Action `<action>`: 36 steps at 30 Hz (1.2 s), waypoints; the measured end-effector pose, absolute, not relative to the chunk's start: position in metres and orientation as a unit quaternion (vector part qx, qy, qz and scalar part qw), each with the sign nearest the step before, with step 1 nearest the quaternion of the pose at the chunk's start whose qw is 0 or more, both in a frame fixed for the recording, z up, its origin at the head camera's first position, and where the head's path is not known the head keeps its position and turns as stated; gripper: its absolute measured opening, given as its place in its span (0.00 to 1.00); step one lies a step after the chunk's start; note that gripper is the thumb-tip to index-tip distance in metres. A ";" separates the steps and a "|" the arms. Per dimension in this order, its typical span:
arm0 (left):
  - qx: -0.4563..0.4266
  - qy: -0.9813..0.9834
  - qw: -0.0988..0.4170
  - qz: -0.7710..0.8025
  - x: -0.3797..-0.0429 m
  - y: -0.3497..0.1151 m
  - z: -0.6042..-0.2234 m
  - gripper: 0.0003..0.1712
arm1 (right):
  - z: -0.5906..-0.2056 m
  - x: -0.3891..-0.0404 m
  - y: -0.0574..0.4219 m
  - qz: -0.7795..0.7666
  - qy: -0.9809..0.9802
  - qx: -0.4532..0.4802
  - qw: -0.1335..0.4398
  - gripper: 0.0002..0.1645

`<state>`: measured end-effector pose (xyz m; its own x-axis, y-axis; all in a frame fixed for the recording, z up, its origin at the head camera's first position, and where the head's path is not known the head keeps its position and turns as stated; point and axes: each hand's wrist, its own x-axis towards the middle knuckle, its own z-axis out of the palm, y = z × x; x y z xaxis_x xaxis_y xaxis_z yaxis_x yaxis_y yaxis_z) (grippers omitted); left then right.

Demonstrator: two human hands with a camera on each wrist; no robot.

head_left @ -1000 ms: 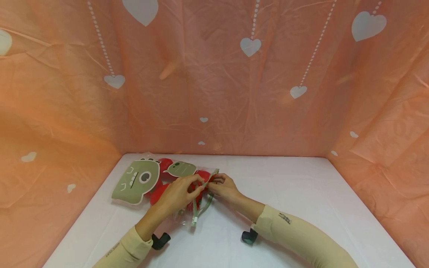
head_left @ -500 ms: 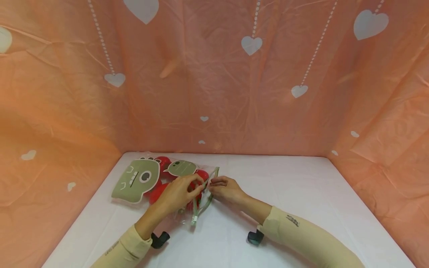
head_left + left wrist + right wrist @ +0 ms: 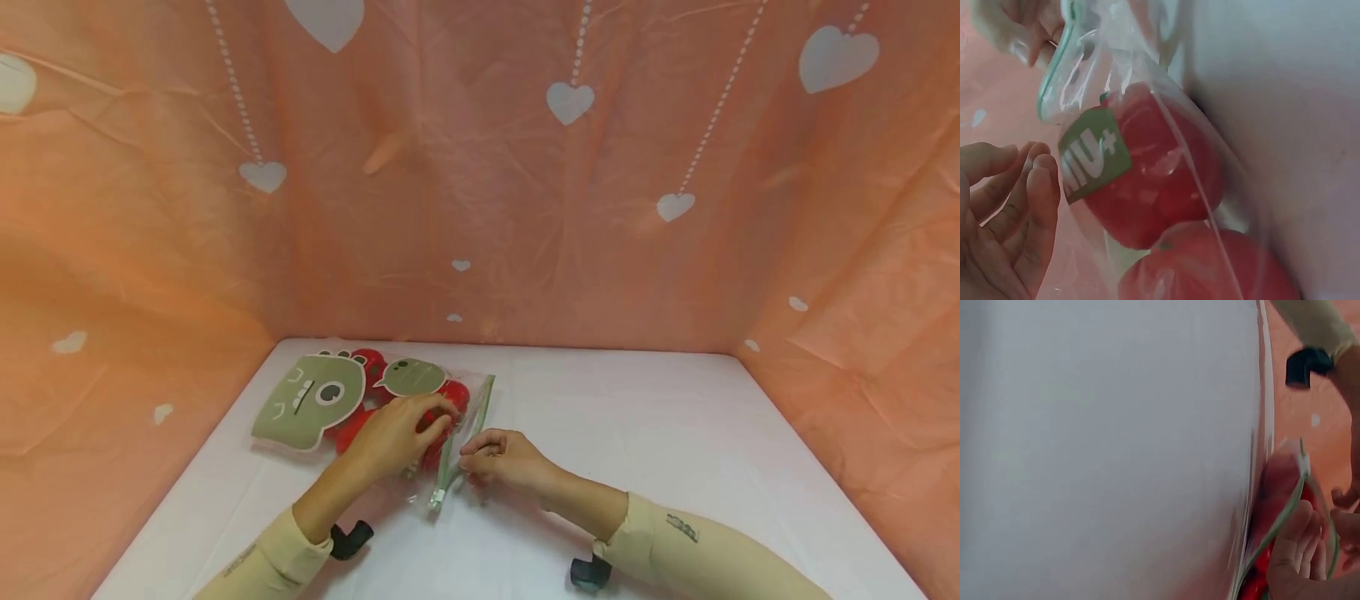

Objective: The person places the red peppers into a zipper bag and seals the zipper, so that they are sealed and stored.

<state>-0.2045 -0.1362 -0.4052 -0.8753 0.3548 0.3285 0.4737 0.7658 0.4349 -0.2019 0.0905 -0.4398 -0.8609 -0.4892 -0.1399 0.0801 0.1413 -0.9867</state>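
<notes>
A clear zip bag (image 3: 468, 408) with green monster prints and a green zip strip lies on the white table. Through its film show several red, rounded, fruit-like things (image 3: 1160, 181), one with a small green stem tip. My left hand (image 3: 393, 433) is over the bag's near side; in the left wrist view its bent fingers are beside the film, with nothing between them. Close to the right of the strip is my right hand (image 3: 510, 462), fingers loosely bent. In the right wrist view, its fingers (image 3: 1300, 540) overlap the bag's mouth between two green edges. A white slider (image 3: 437, 497) sits at the strip's near end.
Orange sheeting with white hearts (image 3: 570, 102) rises behind and on both sides of the white table (image 3: 637, 417). Black wrist mounts (image 3: 590, 573) hang under both sleeves. The bag lies at the table's far left, near the back edge.
My right hand has drawn back from the middle of the zip strip and moved nearer to me, towards the slider end. The bag's mouth looks flatter. My left hand has barely moved.
</notes>
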 end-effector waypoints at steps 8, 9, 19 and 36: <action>-0.223 -0.938 0.124 -0.234 -0.192 -0.143 -0.405 0.05 | -0.442 -0.187 0.082 -0.637 0.717 -0.150 0.240 0.08; -0.227 -0.939 0.125 -0.228 -0.190 -0.145 -0.406 0.05 | -0.443 -0.186 0.082 -0.636 0.717 -0.149 0.241 0.08; -0.272 -0.931 0.120 -0.214 -0.176 -0.153 -0.413 0.04 | -0.451 -0.177 0.081 -0.627 0.722 -0.148 0.250 0.10; -0.292 -0.923 0.084 -0.234 -0.167 -0.162 -0.423 0.05 | -0.459 -0.174 0.074 -0.635 0.696 -0.155 0.296 0.13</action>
